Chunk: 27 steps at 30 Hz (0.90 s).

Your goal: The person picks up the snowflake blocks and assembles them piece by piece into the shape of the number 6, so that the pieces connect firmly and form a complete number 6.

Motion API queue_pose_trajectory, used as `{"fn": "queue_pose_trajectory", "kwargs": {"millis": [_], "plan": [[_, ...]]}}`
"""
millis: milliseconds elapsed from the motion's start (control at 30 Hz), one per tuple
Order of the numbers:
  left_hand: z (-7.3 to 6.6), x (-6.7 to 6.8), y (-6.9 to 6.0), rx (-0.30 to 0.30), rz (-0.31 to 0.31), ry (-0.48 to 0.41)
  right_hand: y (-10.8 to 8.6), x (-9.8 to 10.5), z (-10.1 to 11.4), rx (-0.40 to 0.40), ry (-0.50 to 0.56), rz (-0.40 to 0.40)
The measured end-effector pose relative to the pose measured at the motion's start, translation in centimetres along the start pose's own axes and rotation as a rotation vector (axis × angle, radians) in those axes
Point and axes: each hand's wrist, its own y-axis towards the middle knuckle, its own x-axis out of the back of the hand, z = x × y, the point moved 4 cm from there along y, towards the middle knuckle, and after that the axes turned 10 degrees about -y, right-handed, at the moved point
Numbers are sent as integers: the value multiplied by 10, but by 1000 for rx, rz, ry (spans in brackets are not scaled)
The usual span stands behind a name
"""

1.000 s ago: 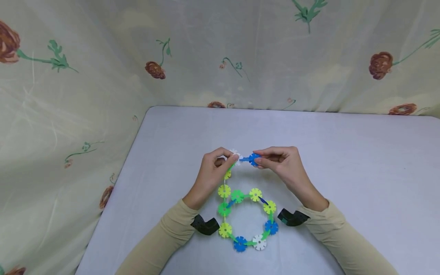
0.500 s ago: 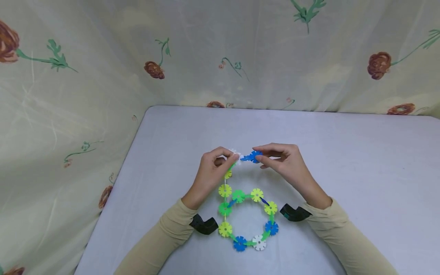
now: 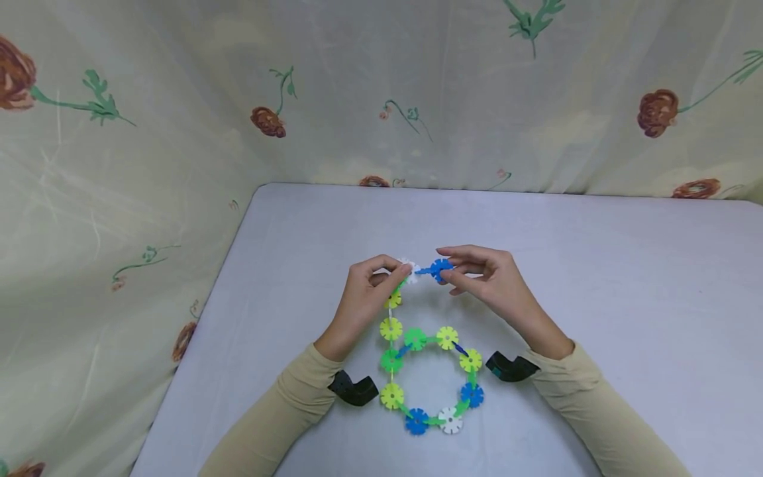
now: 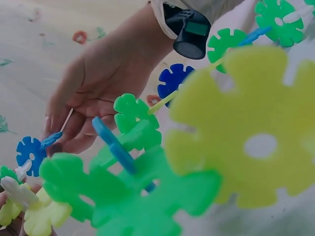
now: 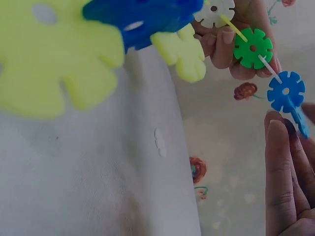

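Note:
Slotted plastic snowflake discs are linked into one chain that bends into a figure like a "6". My left hand (image 3: 360,301) pinches the white snowflake disc (image 3: 409,272) at the chain's upper end, and its fingers partly cover it. From there blue discs run to the right. My right hand (image 3: 491,278) holds the outer blue snowflake disc (image 3: 440,270) between thumb and fingers, with the index finger lifted off. In the right wrist view a flat blue disc (image 5: 286,89) joins an edge-on blue disc (image 5: 298,122) at my right fingertips. Below both hands hangs the chain's round loop, including a yellow disc (image 3: 392,395).
The white-covered table (image 3: 626,298) reaches back to a flowered curtain (image 3: 334,86), which also hangs along the left side. Black wrist cameras (image 3: 354,388) sit at both cuffs, close on either side of the chain's loop.
My right hand has shifted slightly up, and its index finger has lifted off the blue disc. The blue disc has turned and risen a little. My left hand stays nearly in place.

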Motion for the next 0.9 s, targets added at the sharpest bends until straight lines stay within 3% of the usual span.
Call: {"fn": "queue_pose_trajectory", "kwargs": {"millis": [267,667,833,900], "plan": [[0,2,2,9,-23,8,10,7,-22,-67,28,56],[0,6,1,-4,-46,-2,39,1,-43,-160,70,162],[1,6,2,-9,-41,-12,55,-10,-53,-156,-5,224],[1,6,2,-8,-40,-13,63,-16,-54,-133,-83,248]]}}
